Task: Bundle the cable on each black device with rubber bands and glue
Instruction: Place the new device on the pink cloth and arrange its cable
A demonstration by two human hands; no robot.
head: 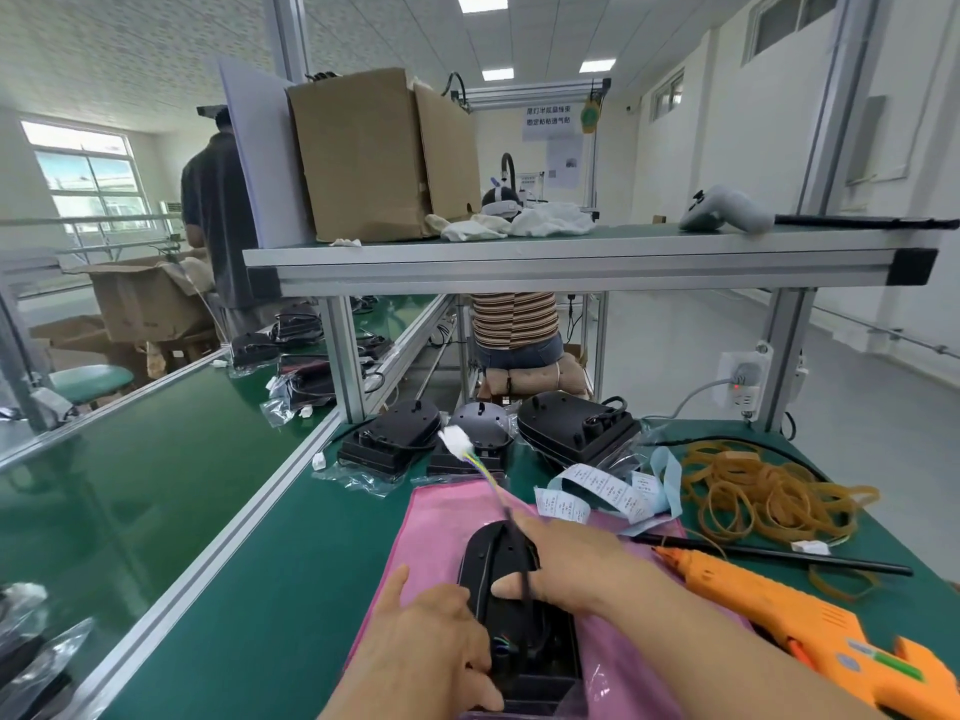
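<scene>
A black device [506, 605] lies on a pink cloth [436, 522] in front of me. My left hand [431, 641] grips its near left side. My right hand [566, 563] pinches the device's cable [488, 475], which rises up and away and ends in a white connector [454, 438]. A pile of tan rubber bands [763, 496] lies to the right on the green table. An orange glue gun [810, 621] rests at the near right, nozzle pointing left. Several more black devices [395, 439] in clear bags stand behind the cloth.
A strip of white labels [608, 491] curls behind the cloth. A black rod [769, 553] lies beside the glue gun. A green conveyor belt [130, 491] runs along the left. An aluminium shelf [571, 257] overhead carries a cardboard box [374, 153]. Two people work beyond.
</scene>
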